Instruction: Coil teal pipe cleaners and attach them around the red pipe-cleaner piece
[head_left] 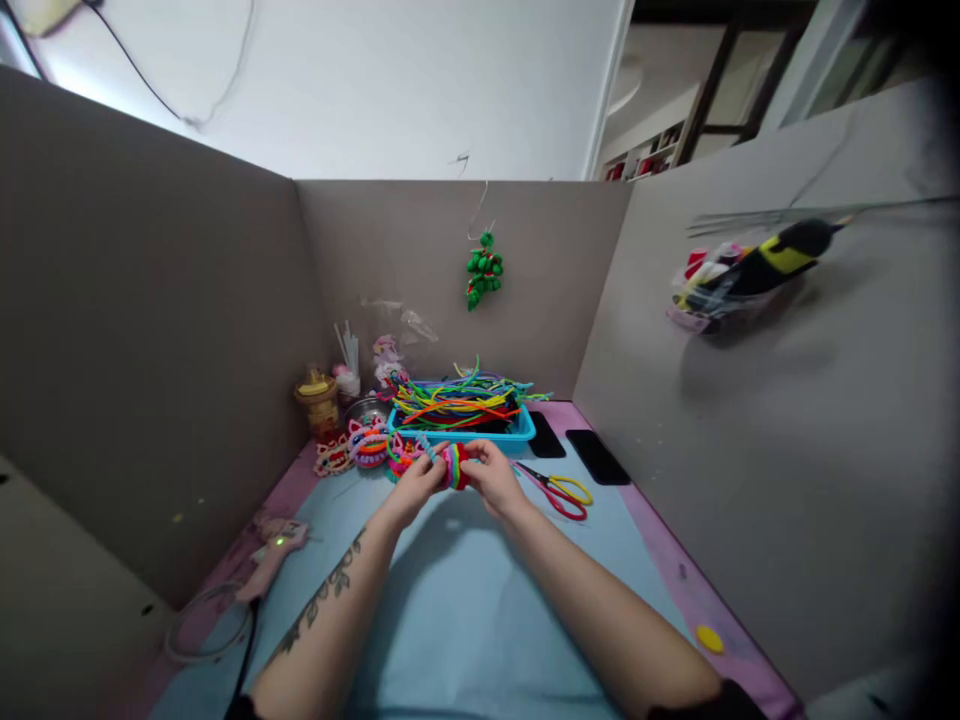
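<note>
In the middle of the view I hold a small rounded piece of striped, rainbow-coloured fuzzy pipe cleaners [454, 466] above the blue cloth. My left hand [420, 486] pinches its left side, and a light blue fuzzy strand [425, 446] sticks up by those fingers. On the other side my right hand [493, 476] grips the red end with closed fingertips. Just behind both hands stands a blue tray [487, 437] heaped with loose pipe cleaners [450, 400] in many colours. Close to my left hand sit finished-looking woven pipe-cleaner pieces [368, 444].
Scissors [559, 488] with red and yellow handles lie right of my hands, near two black phones [598, 457]. A pink glue gun [274, 560] with a green light rests at left. Grey partitions [390, 240] enclose the table; a green ornament [484, 270] hangs at the back.
</note>
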